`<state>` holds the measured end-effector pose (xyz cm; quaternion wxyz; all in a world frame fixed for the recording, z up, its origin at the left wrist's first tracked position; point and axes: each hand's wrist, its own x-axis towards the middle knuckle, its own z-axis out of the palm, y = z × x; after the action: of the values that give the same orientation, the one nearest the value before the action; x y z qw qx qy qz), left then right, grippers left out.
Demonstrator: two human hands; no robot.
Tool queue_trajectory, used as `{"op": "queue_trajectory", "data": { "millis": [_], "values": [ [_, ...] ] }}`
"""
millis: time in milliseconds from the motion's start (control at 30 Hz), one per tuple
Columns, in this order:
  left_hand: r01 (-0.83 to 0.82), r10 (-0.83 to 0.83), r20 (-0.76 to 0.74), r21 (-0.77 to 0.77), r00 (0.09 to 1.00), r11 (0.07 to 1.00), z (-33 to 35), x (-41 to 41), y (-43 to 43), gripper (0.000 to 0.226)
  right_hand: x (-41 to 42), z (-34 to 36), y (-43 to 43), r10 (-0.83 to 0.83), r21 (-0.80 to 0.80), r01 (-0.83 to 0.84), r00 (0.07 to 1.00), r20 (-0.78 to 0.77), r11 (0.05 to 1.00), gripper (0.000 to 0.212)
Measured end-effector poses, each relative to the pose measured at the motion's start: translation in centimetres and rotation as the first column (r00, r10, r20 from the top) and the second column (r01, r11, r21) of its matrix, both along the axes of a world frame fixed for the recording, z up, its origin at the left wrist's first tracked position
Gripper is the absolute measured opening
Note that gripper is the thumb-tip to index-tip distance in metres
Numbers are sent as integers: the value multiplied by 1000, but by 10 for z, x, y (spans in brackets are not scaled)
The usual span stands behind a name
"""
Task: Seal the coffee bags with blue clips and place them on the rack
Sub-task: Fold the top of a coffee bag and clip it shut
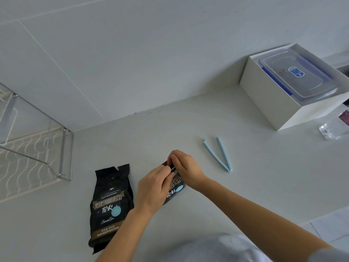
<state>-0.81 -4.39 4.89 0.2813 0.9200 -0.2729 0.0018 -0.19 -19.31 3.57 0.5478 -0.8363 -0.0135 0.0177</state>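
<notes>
Two black coffee bags lie on the pale counter. One coffee bag (pixel 110 207) lies flat at the left with its torn top open and nothing touching it. The second coffee bag (pixel 174 191) sits under my hands, mostly hidden. My left hand (pixel 154 188) and my right hand (pixel 186 168) both pinch its top edge, where a thin strip shows between the fingers. An open blue clip (pixel 220 155) lies in a V shape on the counter just right of my right hand. The wire rack (pixel 34 146) stands at the left against the wall.
A white box (pixel 272 103) holding a clear lidded container with blue latches (pixel 296 74) stands at the back right corner. A crumpled clear plastic wrapper (pixel 332 127) lies beside the box. Papers (pixel 332 225) lie at the right front edge.
</notes>
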Motion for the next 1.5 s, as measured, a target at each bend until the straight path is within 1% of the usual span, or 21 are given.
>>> {"op": "queue_trajectory", "data": {
  "millis": [67,167,233,267,333,400,467,567,667,767,867,933,1033,1067,1267,1400,1500],
  "values": [
    [2,-2,-12,5,1000,1000,0,0,0,25,-2,1,2,-20,37,21,999,-40,999,29],
    [0,1,-54,24,999,1000,0,2,0,24,-8,0,0,-67,145,92,983,-169,985,33],
    [-25,27,-89,29,996,999,3,7,2,28,-15,-2,-4,-63,194,105,975,-212,975,31],
    [-37,42,-92,54,995,998,5,9,2,29,-17,-3,-6,-53,183,91,977,-205,979,28],
    [-66,72,-44,121,996,991,8,12,0,30,-20,-3,-8,-40,140,66,982,-182,988,28],
    [-96,93,24,154,995,983,11,11,-7,28,-19,0,-9,-43,112,62,985,-164,992,29],
    [-124,115,62,171,991,978,11,7,-13,26,-16,2,-9,-46,91,62,985,-165,994,29],
    [-154,142,84,157,986,976,7,2,-16,21,-13,5,-9,-44,66,57,983,-176,996,28],
    [-139,132,63,119,989,983,4,1,-16,15,-12,8,-11,-11,54,20,988,-154,998,27],
    [-121,115,71,86,991,989,2,-1,-13,15,-13,11,-12,27,45,-21,990,-137,999,25],
    [-108,100,97,74,990,991,2,-2,-9,16,-15,11,-6,19,22,-17,991,-130,1000,22],
    [-110,104,98,59,990,992,1,-2,-8,16,-15,11,-3,24,42,-18,991,-131,999,19],
    [-120,115,98,48,989,992,0,-3,-8,10,-15,10,-4,21,180,9,986,-166,984,15],
    [-119,113,102,53,988,991,0,-3,-9,10,-15,9,-4,11,202,26,984,-179,979,15],
    [-91,85,76,70,993,993,0,-10,-13,16,-19,2,-13,-36,253,102,967,-251,962,24],
    [-88,87,8,27,996,996,2,-7,-14,22,-21,-4,-20,-29,256,112,951,-307,960,17],
    [-74,75,-58,6,996,997,3,-2,-11,26,-20,-5,-18,-52,229,119,959,-280,966,16]
  ]
}}
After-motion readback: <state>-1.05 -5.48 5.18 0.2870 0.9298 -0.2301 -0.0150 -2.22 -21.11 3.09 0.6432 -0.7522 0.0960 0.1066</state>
